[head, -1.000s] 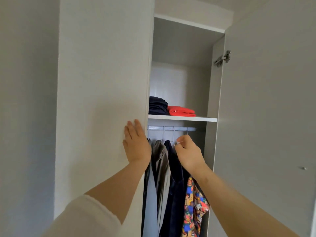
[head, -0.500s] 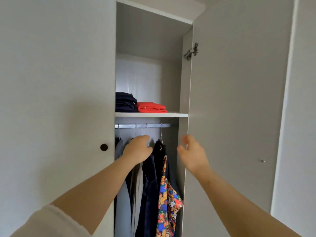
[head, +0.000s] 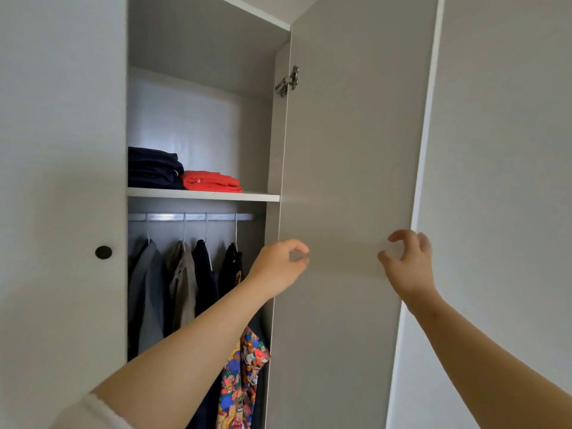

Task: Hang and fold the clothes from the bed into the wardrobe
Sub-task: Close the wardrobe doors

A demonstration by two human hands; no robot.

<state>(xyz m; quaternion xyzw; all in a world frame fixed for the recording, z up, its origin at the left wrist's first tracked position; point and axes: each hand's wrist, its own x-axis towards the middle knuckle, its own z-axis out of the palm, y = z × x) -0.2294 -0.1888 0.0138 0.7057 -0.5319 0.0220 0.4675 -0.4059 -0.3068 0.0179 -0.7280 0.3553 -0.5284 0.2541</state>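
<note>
A pale wardrobe (head: 185, 119) stands with its right door (head: 346, 150) open. Folded clothes (head: 210, 181) lie on the shelf (head: 201, 195), and others (head: 185, 274) hang from the rail (head: 192, 217). The left hand (head: 278, 264) and right hand (head: 408, 264) hover before the door, fingers loosely curled and holding nothing.

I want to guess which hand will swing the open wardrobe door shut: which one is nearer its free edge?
Right. The right hand hovers at the free edge of the door; the left hand is across the panel, by the hinge side.
</note>
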